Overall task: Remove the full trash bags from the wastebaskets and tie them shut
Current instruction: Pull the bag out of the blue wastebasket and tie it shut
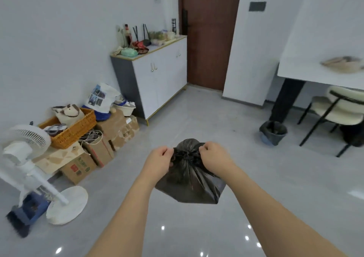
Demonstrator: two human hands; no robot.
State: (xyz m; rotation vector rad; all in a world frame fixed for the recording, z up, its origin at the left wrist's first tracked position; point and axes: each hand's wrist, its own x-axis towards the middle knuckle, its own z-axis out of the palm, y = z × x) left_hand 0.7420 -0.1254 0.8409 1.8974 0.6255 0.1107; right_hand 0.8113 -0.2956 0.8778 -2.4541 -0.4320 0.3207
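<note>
The left hand [160,159] and right hand [211,155] each pinch an end of the gathered neck of the black trash bag [190,180], which hangs at 12 o'clock above the floor. If they pull too hard, the thin plastic may tear; if too gently, the knot may slip open. A wastebasket [272,132] stands at 2 o'clock, its liner still inside.

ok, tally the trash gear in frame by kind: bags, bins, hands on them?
Black plastic trash bags: 2 (one held, gathered at the neck; one lining the bin)
Round blue plastic wastebaskets: 1
Hands gripping the held bag: 2 (left hand, right hand)
Total: 5
</note>
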